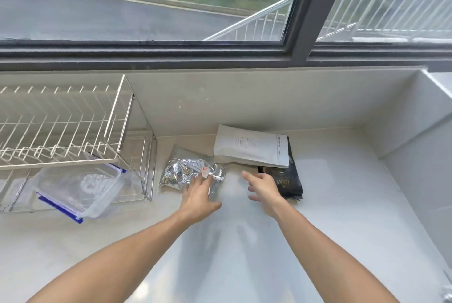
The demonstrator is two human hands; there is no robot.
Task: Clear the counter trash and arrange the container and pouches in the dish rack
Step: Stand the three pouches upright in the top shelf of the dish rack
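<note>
Your left hand (199, 195) rests open-fingered on the crumpled foil pouch (188, 173), just right of the dish rack (73, 131); grip unclear. Right hand (263, 189) open, empty. Slick foil may slip, spilling contents.

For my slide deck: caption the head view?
Left hand touches crumpled foil pouch; right hand reaches toward stacked white pouch.

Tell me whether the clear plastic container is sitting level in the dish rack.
Tilted. The clear container sits in the dish rack's lower tier, its blue-clipped corner poking out over the front edge toward the counter.
</note>
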